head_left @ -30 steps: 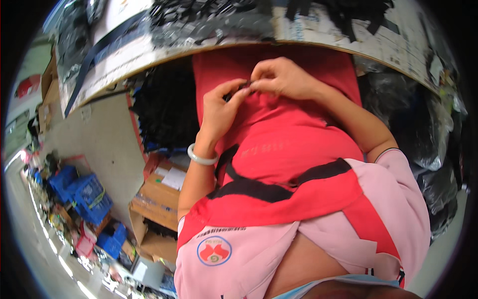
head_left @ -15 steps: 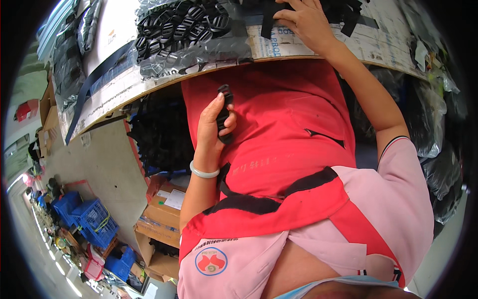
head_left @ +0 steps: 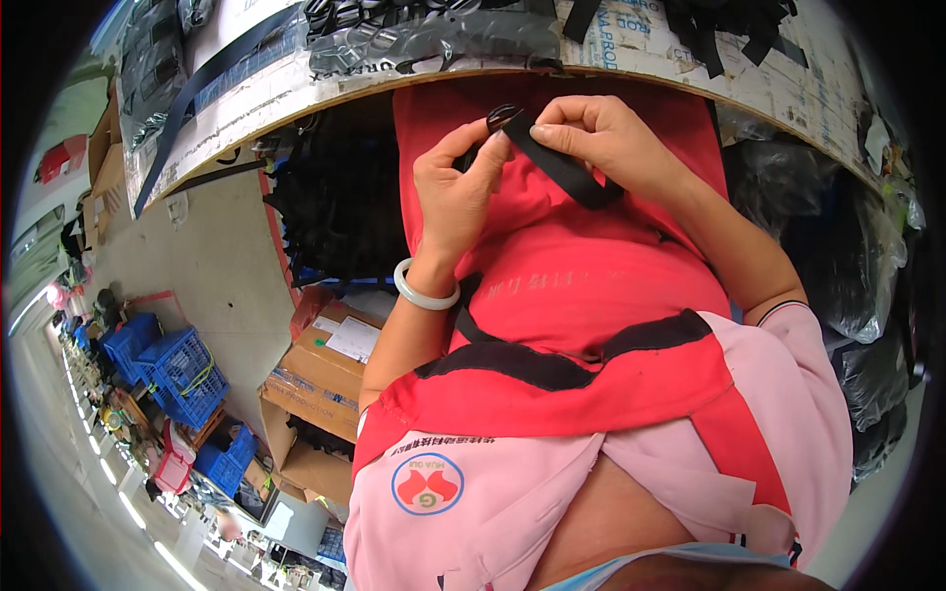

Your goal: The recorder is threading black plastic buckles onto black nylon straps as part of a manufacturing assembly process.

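Note:
In front of the red apron (head_left: pixel 591 246), my two hands are close together just below the table edge. My left hand (head_left: pixel 455 187) is closed, pinching a black plastic buckle (head_left: pixel 502 115) between thumb and forefinger; its lower fingers curl round a dark part, mostly hidden. My right hand (head_left: pixel 616 148) pinches a flat black webbing strap (head_left: pixel 558 171). One end of the strap meets the buckle, and the rest loops down under my right fingers. Whether the strap passes through the buckle's slot I cannot tell.
On the table (head_left: pixel 631 59) sit a pile of black buckles (head_left: pixel 384 18) in clear plastic and several black strap pieces (head_left: pixel 724 30). A long dark strap (head_left: pixel 187 128) hangs over the left edge. Cardboard boxes (head_left: pixel 325 379) and blue crates (head_left: pixel 187 374) stand at the left.
My right hand has come down from the strap pieces on the table, bringing a strap to the buckle. My left hand has risen a little toward it, still holding the buckle.

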Demonstrator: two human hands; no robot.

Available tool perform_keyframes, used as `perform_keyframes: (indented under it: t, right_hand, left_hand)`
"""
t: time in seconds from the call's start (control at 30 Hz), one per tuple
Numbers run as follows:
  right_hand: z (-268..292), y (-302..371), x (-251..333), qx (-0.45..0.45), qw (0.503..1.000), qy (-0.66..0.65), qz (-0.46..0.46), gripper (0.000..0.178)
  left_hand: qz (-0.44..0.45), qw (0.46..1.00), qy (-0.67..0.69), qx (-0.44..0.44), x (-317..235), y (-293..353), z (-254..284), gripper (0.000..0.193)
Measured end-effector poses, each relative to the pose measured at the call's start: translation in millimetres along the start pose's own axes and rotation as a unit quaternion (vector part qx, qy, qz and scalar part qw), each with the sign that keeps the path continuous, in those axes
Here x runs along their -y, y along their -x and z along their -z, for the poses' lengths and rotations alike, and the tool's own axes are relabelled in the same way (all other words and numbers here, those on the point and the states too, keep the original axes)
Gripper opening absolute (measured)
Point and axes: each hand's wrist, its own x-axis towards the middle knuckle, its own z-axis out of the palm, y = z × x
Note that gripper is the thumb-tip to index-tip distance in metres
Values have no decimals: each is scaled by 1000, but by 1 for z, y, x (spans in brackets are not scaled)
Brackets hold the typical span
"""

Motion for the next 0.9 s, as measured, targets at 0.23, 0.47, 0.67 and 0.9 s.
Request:
perform_keyframes:
  t: [0.23,0.47,0.67,0.9]
  right_hand:
    - [-8,-6,-10,19,978,-201,-46,17]
    - [-1,-14,-19,40,988,-147,-23,19]
    - [-3,-24,-30,-55,991,-113,48,19]
    - [1,-24,-25,21,981,-190,-25,26]
  left_hand:
    - [-228,954,-192,-19,18,-8,3,17]
    - [-233,940,-249,13,10,-9,7,17]
    - [-179,956,-232,-9,15,-7,4,16]
    - [-312,913,-263,0,22,-7,5,12]
